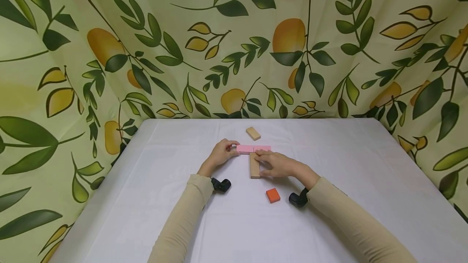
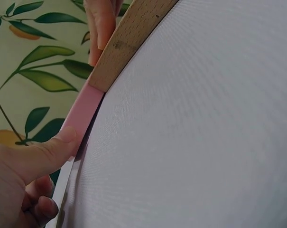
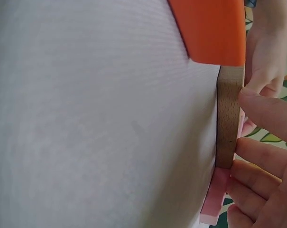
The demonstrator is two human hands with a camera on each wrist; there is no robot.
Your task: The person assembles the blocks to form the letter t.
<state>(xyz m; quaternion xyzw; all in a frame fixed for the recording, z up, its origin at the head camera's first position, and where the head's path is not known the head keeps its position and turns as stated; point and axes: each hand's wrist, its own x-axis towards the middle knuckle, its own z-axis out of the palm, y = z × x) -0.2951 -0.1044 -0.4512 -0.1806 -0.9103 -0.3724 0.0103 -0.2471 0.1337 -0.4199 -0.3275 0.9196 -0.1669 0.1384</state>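
Note:
Two pink blocks lie end to end in a row, the left pink block [image 1: 245,149] and the right pink block [image 1: 266,148]. A plain wooden block [image 1: 254,166] meets them near their joint and runs toward the person. My left hand [image 1: 222,152] pinches the left pink block's outer end, its thumb [image 2: 53,147] on the near side. Extended fingers of my right hand [image 1: 279,164] touch the wooden block's top and the right pink block, partly covering them. The right thumb [image 3: 269,111] rests at the wooden block's right edge.
Behind the pink row lies another wooden block [image 1: 253,133]. An orange-red square block [image 1: 273,195] sits nearer the person, between the forearms. A white cloth covers the table [image 1: 234,230], and a leaf-patterned curtain [image 1: 248,52] hangs behind it.

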